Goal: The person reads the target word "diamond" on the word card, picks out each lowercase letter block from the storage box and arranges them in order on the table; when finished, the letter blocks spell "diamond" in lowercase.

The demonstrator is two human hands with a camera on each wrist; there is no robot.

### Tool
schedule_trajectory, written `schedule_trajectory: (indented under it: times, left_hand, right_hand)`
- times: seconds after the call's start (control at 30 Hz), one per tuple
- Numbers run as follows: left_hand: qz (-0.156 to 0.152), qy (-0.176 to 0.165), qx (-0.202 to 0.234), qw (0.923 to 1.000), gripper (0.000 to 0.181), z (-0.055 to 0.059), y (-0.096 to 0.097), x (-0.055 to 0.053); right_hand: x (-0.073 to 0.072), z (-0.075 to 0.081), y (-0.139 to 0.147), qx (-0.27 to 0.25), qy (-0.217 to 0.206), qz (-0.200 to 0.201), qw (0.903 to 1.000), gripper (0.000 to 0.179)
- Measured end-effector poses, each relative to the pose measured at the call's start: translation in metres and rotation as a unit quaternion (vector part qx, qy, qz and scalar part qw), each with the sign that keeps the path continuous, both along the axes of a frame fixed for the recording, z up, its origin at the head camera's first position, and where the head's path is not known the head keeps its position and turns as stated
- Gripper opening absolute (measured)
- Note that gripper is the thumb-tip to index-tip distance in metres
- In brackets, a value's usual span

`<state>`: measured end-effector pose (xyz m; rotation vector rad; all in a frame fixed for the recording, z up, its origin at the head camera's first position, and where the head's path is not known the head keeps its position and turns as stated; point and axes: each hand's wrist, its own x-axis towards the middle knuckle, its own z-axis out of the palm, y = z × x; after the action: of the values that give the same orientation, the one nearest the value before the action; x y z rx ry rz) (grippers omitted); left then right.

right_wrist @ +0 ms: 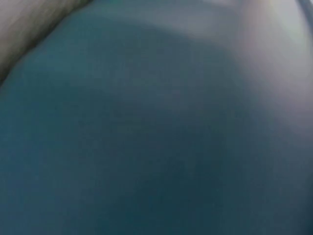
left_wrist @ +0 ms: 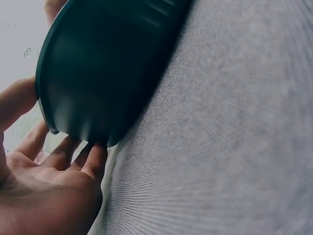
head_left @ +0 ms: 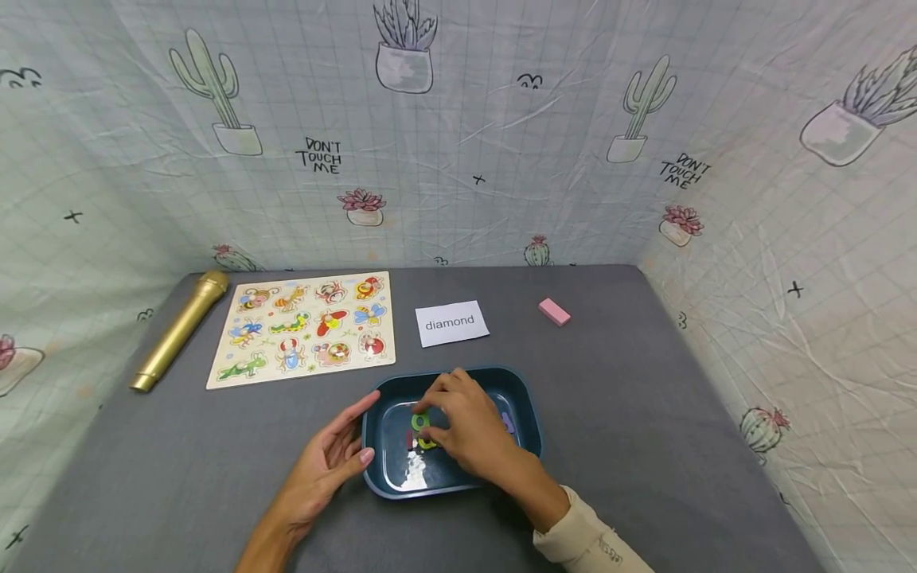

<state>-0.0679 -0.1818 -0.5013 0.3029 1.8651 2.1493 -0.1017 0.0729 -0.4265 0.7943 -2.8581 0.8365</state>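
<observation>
A dark blue tray (head_left: 530,398) lies on the table with several small coloured pieces in it. My left hand (head_left: 315,469) holds the tray's left end, thumb and fingers spread along the rim and side. The left wrist view shows those fingers against the tray's outer wall (left_wrist: 93,73). Inside the tray, my right hand (head_left: 469,422) has a green ring-shaped piece (head_left: 420,422) between thumb and index finger. Beside it are a yellow-green piece (head_left: 427,442) and a dark red piece (head_left: 410,439). A purple piece (head_left: 508,422) lies farther right. Blur fills the right wrist view.
Behind the tray lies a white card (head_left: 451,324) reading "diamond". To its left are an insect puzzle board (head_left: 304,330) and a gold microphone (head_left: 182,330); a pink eraser-like block (head_left: 555,312) is at the right. Patterned cloth (head_left: 458,159) hangs around the grey table (head_left: 630,446).
</observation>
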Motion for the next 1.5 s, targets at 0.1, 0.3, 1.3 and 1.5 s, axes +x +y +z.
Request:
schedule_trajectory:
  times: [0.1,0.3,1.3,1.5]
  left_hand:
    - [0.003,-0.007,-0.010,0.9999,0.075,-0.001,0.000,0.001]
    - [0.003,-0.001,-0.012,0.9999,0.075,-0.002,0.000,0.002]
    - [0.008,0.008,-0.012,0.9999,0.074,0.000,-0.001,0.000]
    - [0.010,0.003,-0.020,0.9997,0.074,-0.001,0.000,0.000]
  right_hand:
    - [0.002,0.003,0.015,-0.014,0.016,-0.012,0.9997,0.026]
    - [-0.003,0.010,0.047,-0.050,0.070,-0.037,0.9956,0.030]
    - [-0.027,-0.017,0.160,0.022,0.052,-0.159,0.9856,0.029]
    - [-0.029,-0.027,0.161,0.063,-0.001,-0.163,0.9846,0.026]
